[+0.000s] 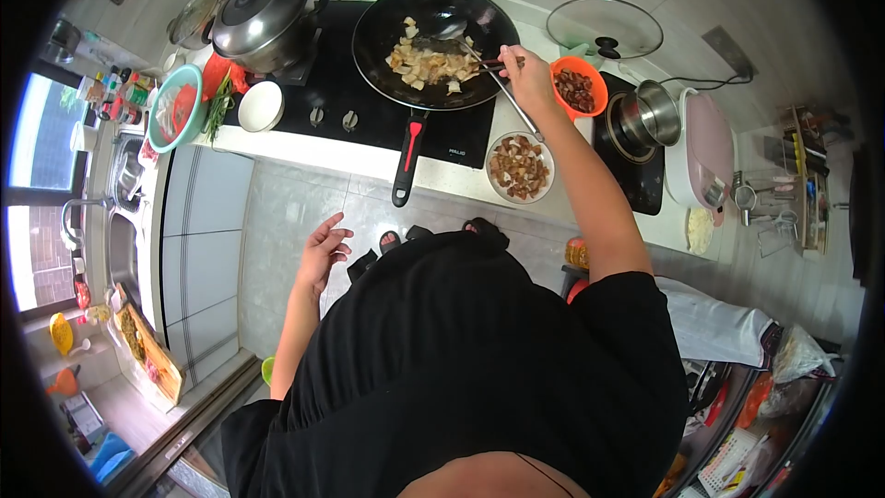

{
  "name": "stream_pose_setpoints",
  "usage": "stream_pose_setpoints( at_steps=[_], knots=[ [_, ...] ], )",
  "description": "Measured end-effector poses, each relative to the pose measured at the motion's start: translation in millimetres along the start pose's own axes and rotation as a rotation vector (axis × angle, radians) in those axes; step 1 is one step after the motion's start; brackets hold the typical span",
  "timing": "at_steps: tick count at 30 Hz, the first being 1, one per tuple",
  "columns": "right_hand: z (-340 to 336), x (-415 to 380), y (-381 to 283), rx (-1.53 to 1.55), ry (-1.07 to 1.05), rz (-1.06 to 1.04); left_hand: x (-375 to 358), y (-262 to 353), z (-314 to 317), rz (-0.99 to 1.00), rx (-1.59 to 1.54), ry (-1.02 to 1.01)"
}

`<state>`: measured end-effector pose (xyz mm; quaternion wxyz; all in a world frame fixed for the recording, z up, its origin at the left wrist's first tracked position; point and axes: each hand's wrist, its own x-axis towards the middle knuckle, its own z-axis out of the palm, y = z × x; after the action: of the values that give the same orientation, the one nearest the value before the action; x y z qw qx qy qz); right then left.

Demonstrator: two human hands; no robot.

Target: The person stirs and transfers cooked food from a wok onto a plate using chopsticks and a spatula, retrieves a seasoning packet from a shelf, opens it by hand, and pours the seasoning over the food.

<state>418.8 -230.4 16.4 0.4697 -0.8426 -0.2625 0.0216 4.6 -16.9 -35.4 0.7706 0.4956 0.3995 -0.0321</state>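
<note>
My right hand [527,76] is closed at the right rim of the black wok [378,83], pinching what look like dark chopsticks [490,65] that point into it. Browned pale pieces of food [429,66] lie in the wok. A metal ladle [516,106] rests with its head inside the wok and its handle slanting out over the rim, just beneath my right hand. Low in front of the counter, my left hand [324,244] hangs with fingers apart, holding nothing. The wok's black and red handle [408,161] points toward me.
Right of the wok are an orange bowl [597,97] of dark pieces, a plate [521,195] of diced food, a steel pot [656,115] and a glass lid [572,23]. A large lidded pot [263,23], white bowl [261,107] and teal basin [161,134] stand left.
</note>
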Motion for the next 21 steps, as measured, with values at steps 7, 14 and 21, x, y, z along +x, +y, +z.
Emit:
stream_pose_setpoints(
  at_steps=[7,14,21],
  knots=[
    [7.2,2.1,1.1,0.017,0.039,-0.113,-11.0,3.8,-2.5,0.024,-0.034,0.034],
    [-4.0,8.9,22.8,0.403,0.193,0.079,-9.1,1.5,-9.7,0.029,-0.033,0.028],
    [-39.5,6.3,27.4,0.784,0.384,0.397,-6.4,6.3,-9.2,0.025,-0.022,0.007]
  ],
)
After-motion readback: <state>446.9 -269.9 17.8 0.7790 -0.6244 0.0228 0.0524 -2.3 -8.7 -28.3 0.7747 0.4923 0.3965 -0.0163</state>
